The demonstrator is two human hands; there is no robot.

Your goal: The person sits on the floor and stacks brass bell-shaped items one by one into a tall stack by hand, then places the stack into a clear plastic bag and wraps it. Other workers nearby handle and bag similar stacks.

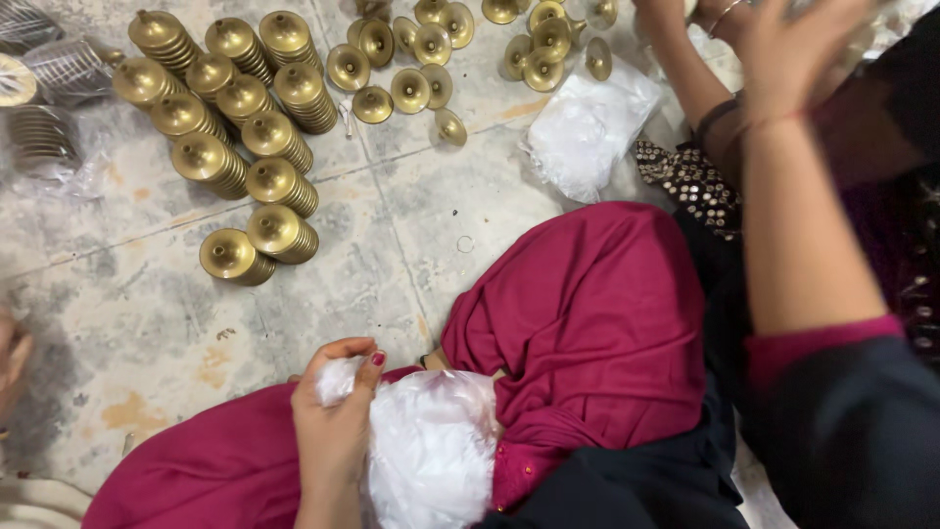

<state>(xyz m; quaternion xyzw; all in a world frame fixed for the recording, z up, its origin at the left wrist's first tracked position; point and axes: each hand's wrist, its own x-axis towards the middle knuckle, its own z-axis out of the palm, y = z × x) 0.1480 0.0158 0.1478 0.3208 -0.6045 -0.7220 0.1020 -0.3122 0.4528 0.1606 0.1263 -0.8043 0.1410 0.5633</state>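
Two hands are at work: the left hand (336, 407), low in the frame, pinches a wad of white plastic bags (431, 451) lying on the magenta cloth (597, 313). Blurred at the upper right, the right hand (793, 44) leaves its grip impossible to judge. Stacked brass cups (245, 137) fill the upper left of the tiled floor (411, 225).
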